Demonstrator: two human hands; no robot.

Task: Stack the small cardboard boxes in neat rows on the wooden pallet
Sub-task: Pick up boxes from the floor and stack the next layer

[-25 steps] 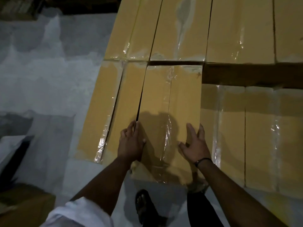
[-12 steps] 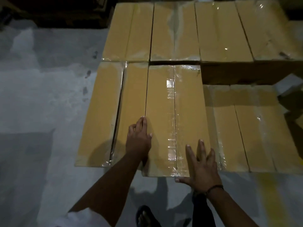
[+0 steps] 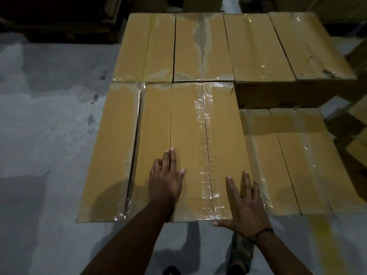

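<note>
A long taped cardboard box (image 3: 202, 147) lies flat in the near row of the upper layer, flush against its left neighbour (image 3: 127, 147). My left hand (image 3: 165, 178) lies flat with straight fingers across the seam between these two boxes. My right hand (image 3: 245, 205) is spread flat on the box's near right corner, thumb along its front edge. Behind them a far row of several boxes (image 3: 202, 46) sits at the same height. To the right, lower boxes (image 3: 288, 171) form a layer one step down. The pallet itself is hidden under the boxes.
Grey concrete floor (image 3: 49, 135) spreads to the left and in front. My feet (image 3: 241, 253) stand just before the stack. More loose cardboard boxes (image 3: 355, 124) lie at the right edge. Dark shelving (image 3: 59, 16) stands at the far left.
The box has slid forward and now lies level in its row, flush with its neighbour. My right hand has shifted from the box's top to its near right corner.
</note>
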